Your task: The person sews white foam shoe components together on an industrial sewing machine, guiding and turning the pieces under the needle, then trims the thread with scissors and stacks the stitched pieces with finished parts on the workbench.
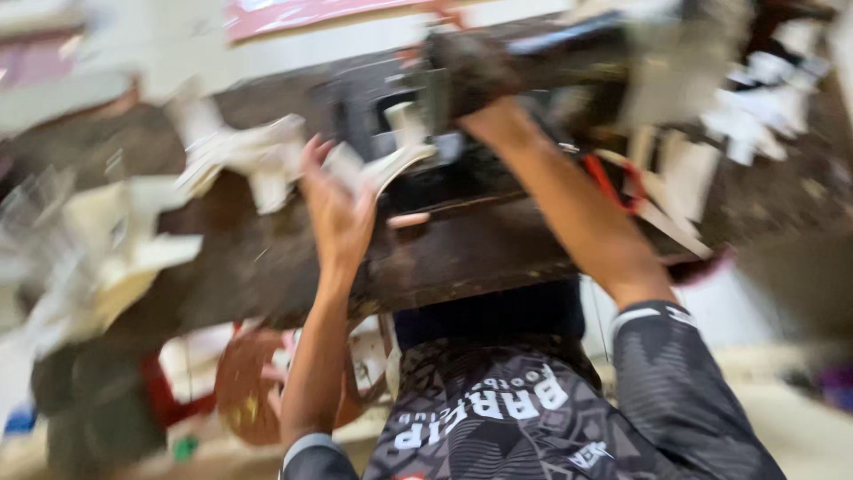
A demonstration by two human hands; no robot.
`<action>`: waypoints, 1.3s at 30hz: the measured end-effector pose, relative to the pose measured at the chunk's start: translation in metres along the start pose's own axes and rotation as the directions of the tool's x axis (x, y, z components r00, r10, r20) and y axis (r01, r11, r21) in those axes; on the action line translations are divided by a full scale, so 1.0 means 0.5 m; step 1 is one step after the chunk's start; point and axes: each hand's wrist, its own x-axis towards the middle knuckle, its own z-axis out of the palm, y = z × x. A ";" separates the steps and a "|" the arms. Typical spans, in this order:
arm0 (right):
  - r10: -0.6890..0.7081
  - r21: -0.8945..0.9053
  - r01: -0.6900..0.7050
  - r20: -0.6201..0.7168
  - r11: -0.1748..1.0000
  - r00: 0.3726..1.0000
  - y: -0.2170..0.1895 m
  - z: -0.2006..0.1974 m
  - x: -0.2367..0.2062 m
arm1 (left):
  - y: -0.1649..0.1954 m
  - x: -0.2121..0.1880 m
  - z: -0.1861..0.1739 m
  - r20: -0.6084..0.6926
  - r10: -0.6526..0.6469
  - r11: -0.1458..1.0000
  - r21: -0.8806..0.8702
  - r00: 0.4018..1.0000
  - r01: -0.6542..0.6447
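Grey patterned sleeves sit nearest, both bare forearms stretched away over the dark wooden table [462, 258]. The left hand [336, 209] is raised, palm forward, fingers spread wide, fingertips at a curled white paper piece [378, 169] lying beside the black machine [373, 107]; the blur hides which way its long axis runs. Farther off, the right hand [466, 76] is wrapped in motion blur over a dark object; its grip cannot be told. White scraps [240, 156] litter the table.
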 end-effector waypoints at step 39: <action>-0.145 -0.373 -0.111 -0.594 0.921 0.791 -0.183 -0.242 -0.614 | 0.403 -0.154 0.348 0.678 0.015 0.471 -0.654 0.735 0.593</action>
